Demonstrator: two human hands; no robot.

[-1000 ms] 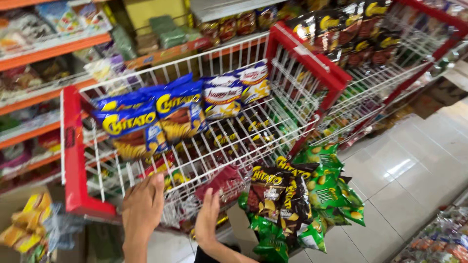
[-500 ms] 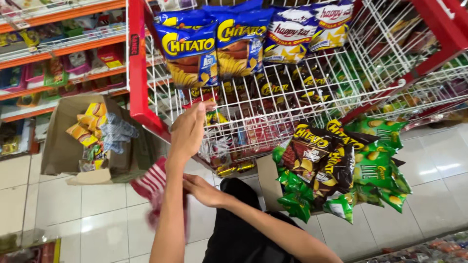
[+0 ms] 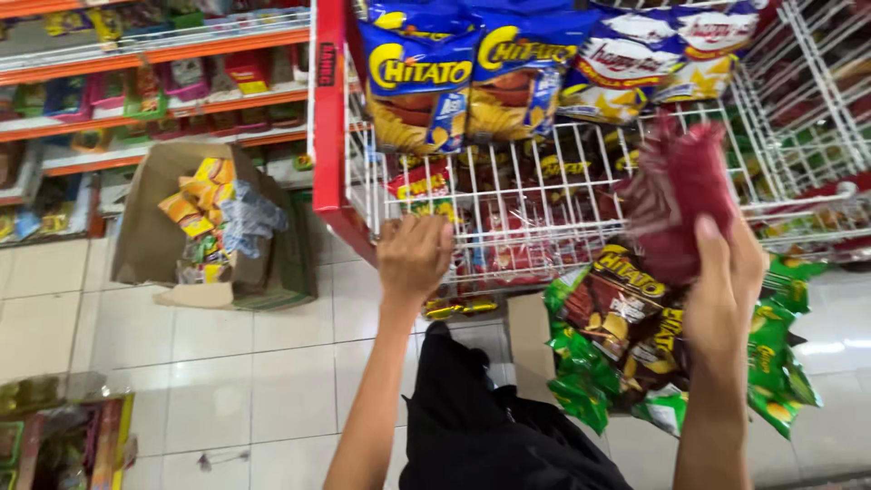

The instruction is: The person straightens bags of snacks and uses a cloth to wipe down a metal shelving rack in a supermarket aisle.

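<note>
My left hand [image 3: 413, 257] is curled around a wire at the lower front of a white wire rack [image 3: 508, 195] with a red frame [image 3: 331, 118]. My right hand [image 3: 726, 286] is raised beside the rack and grips a dark red fluffy cloth [image 3: 680, 186], held up against the rack's right part. Blue snack bags [image 3: 454, 73] hang over the rack's top edge. More red and yellow packets lie inside, behind the wires. Brown and green snack bags [image 3: 626, 327] hang below my right hand.
An open cardboard box [image 3: 145, 227] with loose snack packets stands on the white tiled floor [image 3: 272, 390] to the left. Orange-edged shelves [image 3: 154, 41] full of goods line the back left. A low display [image 3: 54, 426] sits at the bottom left. My dark-clothed legs [image 3: 490, 426] are below.
The view has shifted so the rack is closer and higher. My right hand has brought the red cloth up from low by my body to the rack's right side. My left hand stays on the wire.
</note>
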